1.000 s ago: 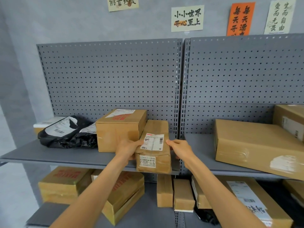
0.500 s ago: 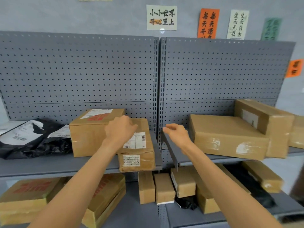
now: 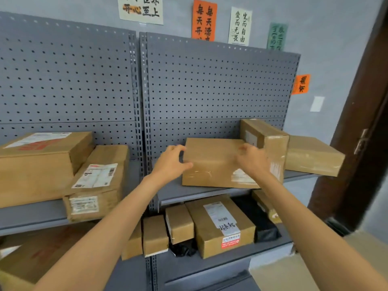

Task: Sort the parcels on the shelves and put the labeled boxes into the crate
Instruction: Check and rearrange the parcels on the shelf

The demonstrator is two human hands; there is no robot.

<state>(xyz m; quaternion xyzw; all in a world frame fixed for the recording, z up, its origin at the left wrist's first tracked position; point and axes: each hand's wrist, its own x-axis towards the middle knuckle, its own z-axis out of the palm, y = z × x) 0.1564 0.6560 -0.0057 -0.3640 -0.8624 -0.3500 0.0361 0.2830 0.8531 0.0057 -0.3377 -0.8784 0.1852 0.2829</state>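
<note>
On the upper right shelf (image 3: 201,195), both hands are reaching for the wide flat box (image 3: 212,162), the left hand (image 3: 171,162) with fingers spread at its left corner, the right hand (image 3: 253,158) curled loosely over its top, neither gripping yet. Pulling carelessly is risking dragging the upright box (image 3: 265,141) leaning beside it. No crate is showing, so its contents cannot be told.

The grey metal upper shelf (image 3: 165,191) is bare left of the flat brown cardboard box (image 3: 212,162), so a hand can pass there. On its right side a tall taped cardboard box (image 3: 270,141) stands touching it (no gap shows).
</note>
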